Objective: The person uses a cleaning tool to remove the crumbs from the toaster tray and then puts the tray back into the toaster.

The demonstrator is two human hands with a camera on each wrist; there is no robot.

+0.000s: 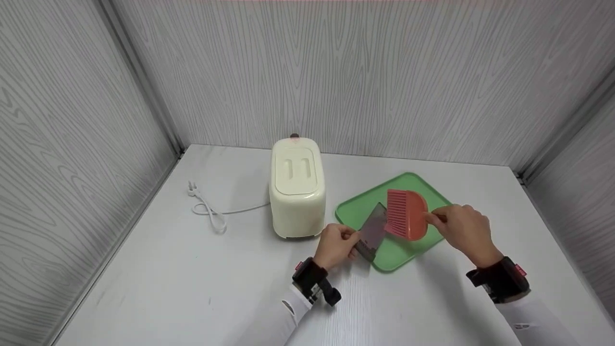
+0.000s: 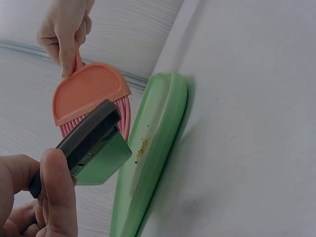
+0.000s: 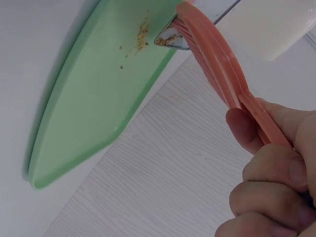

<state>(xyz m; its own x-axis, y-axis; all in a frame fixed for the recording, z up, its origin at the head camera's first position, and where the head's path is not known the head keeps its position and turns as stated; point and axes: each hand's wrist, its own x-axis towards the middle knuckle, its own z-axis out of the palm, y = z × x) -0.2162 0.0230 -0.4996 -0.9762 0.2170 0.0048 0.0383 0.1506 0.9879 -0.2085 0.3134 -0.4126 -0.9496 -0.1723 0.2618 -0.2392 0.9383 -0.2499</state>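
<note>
My left hand (image 1: 337, 246) pinches the dark grip of a flat scraper (image 1: 373, 232) with a shiny blade, tilted over the near left side of a green tray (image 1: 408, 185). My right hand (image 1: 463, 229) holds a small orange brush (image 1: 417, 216) by its handle. Its pink bristles (image 1: 396, 214) point left and overlap the blade's edge. In the right wrist view, brown crumbs (image 3: 142, 35) lie scattered on the tray, and more sit on the blade (image 3: 174, 39) beside the bristles. From the left wrist, the scraper's dark grip (image 2: 91, 138) hides part of the brush.
Left of the tray stands a cream toaster (image 1: 299, 211) with a lid (image 1: 296, 170) over its top. Its white cord runs left across the white table (image 1: 216, 288) to a plug (image 1: 193, 190). Wood-grain panels (image 1: 336, 81) wall in the back and both sides.
</note>
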